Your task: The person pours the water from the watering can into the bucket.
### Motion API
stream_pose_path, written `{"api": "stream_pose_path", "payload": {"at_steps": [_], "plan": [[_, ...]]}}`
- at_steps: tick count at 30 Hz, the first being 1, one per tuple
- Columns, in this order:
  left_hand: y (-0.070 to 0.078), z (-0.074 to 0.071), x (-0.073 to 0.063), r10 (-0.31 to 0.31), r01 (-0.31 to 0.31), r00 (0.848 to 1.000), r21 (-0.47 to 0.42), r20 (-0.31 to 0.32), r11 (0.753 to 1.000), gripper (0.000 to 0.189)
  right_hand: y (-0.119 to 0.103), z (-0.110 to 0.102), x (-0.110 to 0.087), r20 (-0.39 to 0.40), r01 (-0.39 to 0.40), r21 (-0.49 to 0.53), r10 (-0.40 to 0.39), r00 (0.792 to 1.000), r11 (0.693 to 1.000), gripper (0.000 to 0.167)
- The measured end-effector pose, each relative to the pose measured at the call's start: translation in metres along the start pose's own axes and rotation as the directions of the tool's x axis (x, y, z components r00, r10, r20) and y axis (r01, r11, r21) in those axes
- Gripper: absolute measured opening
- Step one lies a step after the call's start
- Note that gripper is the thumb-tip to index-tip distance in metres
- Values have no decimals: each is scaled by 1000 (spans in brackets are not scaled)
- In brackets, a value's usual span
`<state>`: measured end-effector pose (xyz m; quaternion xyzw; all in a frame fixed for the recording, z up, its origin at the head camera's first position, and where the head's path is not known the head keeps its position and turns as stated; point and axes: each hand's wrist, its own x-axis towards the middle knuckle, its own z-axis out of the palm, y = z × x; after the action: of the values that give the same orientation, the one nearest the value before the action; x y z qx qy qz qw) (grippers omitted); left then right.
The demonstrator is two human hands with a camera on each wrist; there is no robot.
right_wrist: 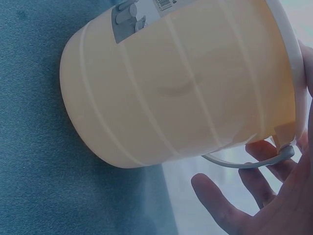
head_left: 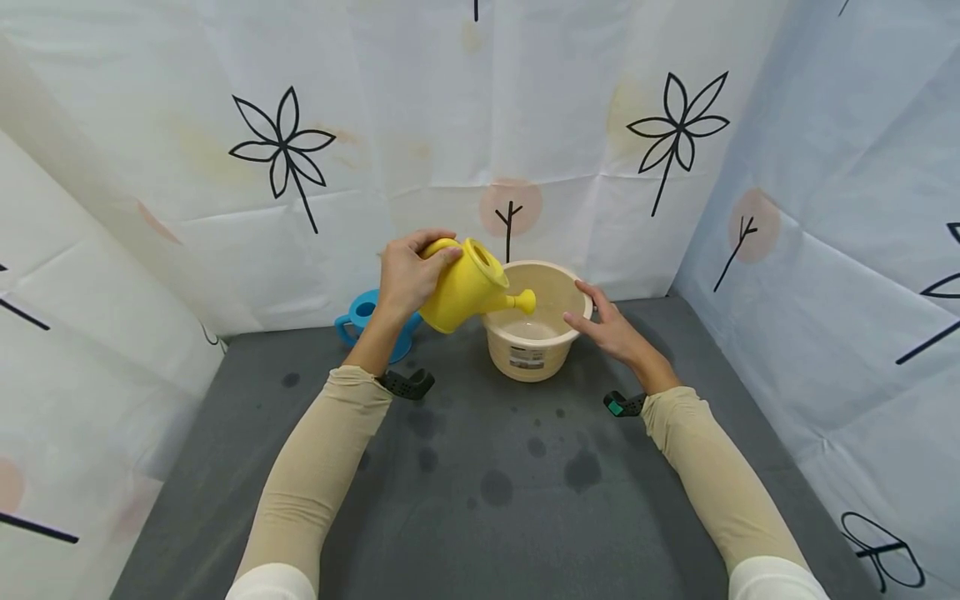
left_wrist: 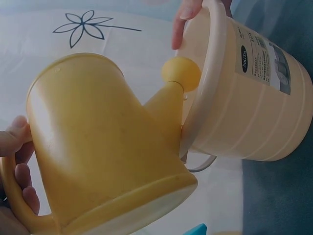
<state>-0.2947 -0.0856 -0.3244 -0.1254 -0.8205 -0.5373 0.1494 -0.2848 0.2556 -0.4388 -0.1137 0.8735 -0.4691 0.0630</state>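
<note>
Head: ylw can (head_left: 459,292) axis tilts, spout (head_left: 517,302) pts R.

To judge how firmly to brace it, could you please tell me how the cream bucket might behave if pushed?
The cream bucket looks like moulded plastic, so it is probably stiff and fairly light for its size. Its walls narrow toward the base, so a push near the rim, where the right hand holds it, might tip it.

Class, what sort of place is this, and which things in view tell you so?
Probably a makeshift indoor recording booth, though that is a guess: white printed sheets hang on three sides of a dark grey tabletop, and a dark wristband shows at each wrist.
</note>
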Motion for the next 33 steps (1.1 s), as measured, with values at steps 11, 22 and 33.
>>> {"api": "stream_pose_path", "payload": {"at_steps": [11,22,33], "plan": [[1,1,1,5,-5,1000,30,2,1000,29,0,1,1,6,-2,8,2,1000,1000,83],[3,1,1,-3,3,1000,38,4,999,29,0,1,0,3,-4,4,4,1000,1000,83],[3,1,4,-12,12,1000,54,2,998,30,1,0,-1,5,2,7,-2,1000,1000,83]]}}
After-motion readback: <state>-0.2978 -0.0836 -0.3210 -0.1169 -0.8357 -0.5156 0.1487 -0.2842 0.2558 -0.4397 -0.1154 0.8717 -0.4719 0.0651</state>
